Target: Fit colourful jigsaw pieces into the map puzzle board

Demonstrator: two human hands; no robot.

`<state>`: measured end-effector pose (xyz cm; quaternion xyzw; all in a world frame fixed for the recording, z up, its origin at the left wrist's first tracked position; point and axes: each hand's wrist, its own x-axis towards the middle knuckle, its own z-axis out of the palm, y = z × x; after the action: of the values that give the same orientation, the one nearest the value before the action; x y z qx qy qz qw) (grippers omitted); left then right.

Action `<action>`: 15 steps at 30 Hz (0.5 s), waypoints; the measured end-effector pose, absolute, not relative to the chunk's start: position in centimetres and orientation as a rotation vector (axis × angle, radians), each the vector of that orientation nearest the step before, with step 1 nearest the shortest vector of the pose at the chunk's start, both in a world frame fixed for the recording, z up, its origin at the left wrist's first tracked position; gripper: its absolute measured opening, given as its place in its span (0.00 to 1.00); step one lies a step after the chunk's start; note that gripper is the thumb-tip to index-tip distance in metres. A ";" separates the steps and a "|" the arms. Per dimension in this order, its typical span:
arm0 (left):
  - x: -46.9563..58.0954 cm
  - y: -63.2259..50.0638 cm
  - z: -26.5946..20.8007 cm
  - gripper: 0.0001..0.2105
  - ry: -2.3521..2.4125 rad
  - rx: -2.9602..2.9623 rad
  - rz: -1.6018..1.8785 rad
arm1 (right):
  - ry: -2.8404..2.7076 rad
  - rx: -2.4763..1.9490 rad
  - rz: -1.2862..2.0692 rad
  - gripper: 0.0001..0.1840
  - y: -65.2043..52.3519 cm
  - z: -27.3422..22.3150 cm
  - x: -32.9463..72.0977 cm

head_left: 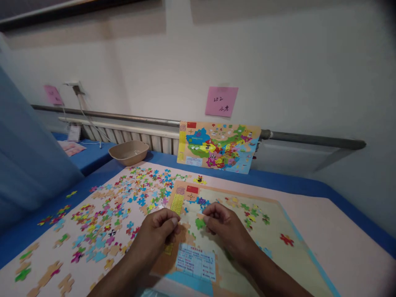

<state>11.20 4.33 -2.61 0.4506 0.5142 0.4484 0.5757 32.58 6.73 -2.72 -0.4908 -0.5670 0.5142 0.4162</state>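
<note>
My right hand (224, 227) pinches a puzzle piece (200, 223), green with a tan edge, just above the puzzle board. To its left, my left hand (157, 231) has thumb and fingers pressed together; whatever may be in them is hidden. Both hands are over the partly assembled map puzzle (195, 262), whose left border, yellow strip and blue text panel are joined. A purple and blue cluster (202, 201) lies beyond my right hand. Loose green pieces (252, 214) and a red cluster (286, 239) rest on the board's right side.
Many loose pieces (102, 218) cover the pink sheet at left, some on the blue table cover (18, 237). A tan basin (129, 152) sits at the back. A reference map (219, 146) leans against the wall rail (315, 139), below a pink note (221, 101). A blue curtain (27, 152) hangs left.
</note>
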 end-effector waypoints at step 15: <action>10.9 4.7 -3.7 0.09 1.296 1.249 0.975 | -1.573 -1.296 1.220 0.04 7.4 -6.1 32.5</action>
<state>10.89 4.71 -3.74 0.5209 0.5407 0.4066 0.5205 32.49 7.36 -6.13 -0.5062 -0.6142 0.4763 0.3739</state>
